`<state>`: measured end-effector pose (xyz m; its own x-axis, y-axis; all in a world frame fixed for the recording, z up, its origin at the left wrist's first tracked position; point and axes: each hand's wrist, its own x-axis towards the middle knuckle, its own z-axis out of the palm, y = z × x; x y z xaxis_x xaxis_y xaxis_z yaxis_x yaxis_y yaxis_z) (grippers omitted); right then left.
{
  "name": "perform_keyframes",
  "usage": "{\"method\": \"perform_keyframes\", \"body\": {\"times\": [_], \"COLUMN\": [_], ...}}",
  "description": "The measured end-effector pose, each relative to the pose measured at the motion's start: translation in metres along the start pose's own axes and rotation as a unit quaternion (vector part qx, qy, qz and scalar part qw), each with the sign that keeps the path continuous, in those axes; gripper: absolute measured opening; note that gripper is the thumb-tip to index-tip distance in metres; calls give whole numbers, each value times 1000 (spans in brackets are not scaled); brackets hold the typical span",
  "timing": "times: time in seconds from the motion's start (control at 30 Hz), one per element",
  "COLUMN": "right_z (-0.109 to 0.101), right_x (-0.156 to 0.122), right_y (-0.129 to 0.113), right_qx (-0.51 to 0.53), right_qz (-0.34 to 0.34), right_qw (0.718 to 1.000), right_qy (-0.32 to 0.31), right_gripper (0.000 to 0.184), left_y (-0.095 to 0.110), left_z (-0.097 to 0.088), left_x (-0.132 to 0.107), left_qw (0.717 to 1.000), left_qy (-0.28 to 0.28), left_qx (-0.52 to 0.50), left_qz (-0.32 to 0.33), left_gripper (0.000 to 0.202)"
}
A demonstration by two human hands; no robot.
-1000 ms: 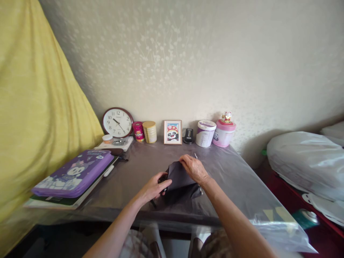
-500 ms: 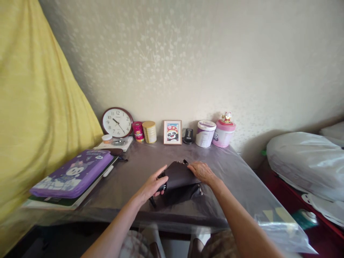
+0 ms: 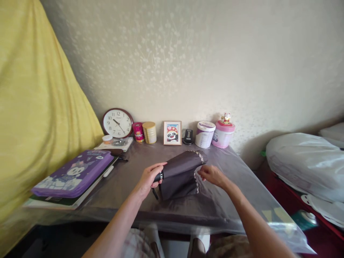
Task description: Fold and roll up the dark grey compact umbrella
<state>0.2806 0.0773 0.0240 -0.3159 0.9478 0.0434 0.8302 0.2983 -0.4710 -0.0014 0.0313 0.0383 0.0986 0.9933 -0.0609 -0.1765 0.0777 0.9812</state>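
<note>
A folded dark umbrella [image 3: 180,172] with a checked trim along its edge lies slantwise over the middle of the table. My left hand [image 3: 150,178] is closed round its black handle, and a dark strap dangles below. Part of the canopy hangs loose toward me in a flap. At the trimmed edge on the right is my right hand [image 3: 212,175], its fingers curled together. Whether those fingertips pinch the fabric or only lie beside it is too small to make out.
A purple case [image 3: 73,173] lies on books at the left. Along the wall stand a clock [image 3: 117,123], tins [image 3: 149,132], a picture frame [image 3: 172,133], a black stand [image 3: 188,137] and tubs [image 3: 205,134]. The table [image 3: 236,200] has a clear plastic cover.
The umbrella has turned so its trimmed edge faces right, and a flap has spread out. My right hand has shifted right and slightly down from the umbrella's top, its fingers now curled.
</note>
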Motion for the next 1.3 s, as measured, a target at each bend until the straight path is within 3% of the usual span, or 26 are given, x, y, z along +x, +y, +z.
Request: {"method": "perform_keyframes", "body": {"times": [0.07, 0.13, 0.37, 0.53, 0.7, 0.9, 1.17, 1.3], "right_z": [11, 20, 25, 40, 61, 69, 79, 69], "right_x": [-1, -4, -18, -20, -17, -16, -13, -14], "right_y": [4, 3, -25, -40, -47, -48, -50, -51], "right_qx": [-4, -20, -189, -211, -264, -306, -332, -305], "right_qz": [-16, -30, -117, -212, -242, -296, -299, -277], "right_qw": [998, 996, 975, 952, 933, 904, 894, 911], "right_qy": [-61, -87, -31, -58, -50, -37, -6, -3], "right_gripper": [15, 14, 16, 18, 13, 18, 17, 14], "left_y": [2, 4, 8, 6, 5, 7, 4, 2], "left_z": [1, 3, 8, 8, 8, 8, 5, 2], "left_x": [0, -1, -3, -2, -2, -3, 0, 2], "left_qw": [1000, 1000, 999, 1000, 999, 999, 999, 999], "left_qy": [5, 13, 23, 17, 15, 12, 15, 20], "left_qx": [-12, -19, -22, -23, -28, -35, -41, -39], "left_qz": [1, -3, 2, 2, 2, -4, -6, -3], "left_gripper": [47, 47, 47, 47, 46, 47, 48, 48]}}
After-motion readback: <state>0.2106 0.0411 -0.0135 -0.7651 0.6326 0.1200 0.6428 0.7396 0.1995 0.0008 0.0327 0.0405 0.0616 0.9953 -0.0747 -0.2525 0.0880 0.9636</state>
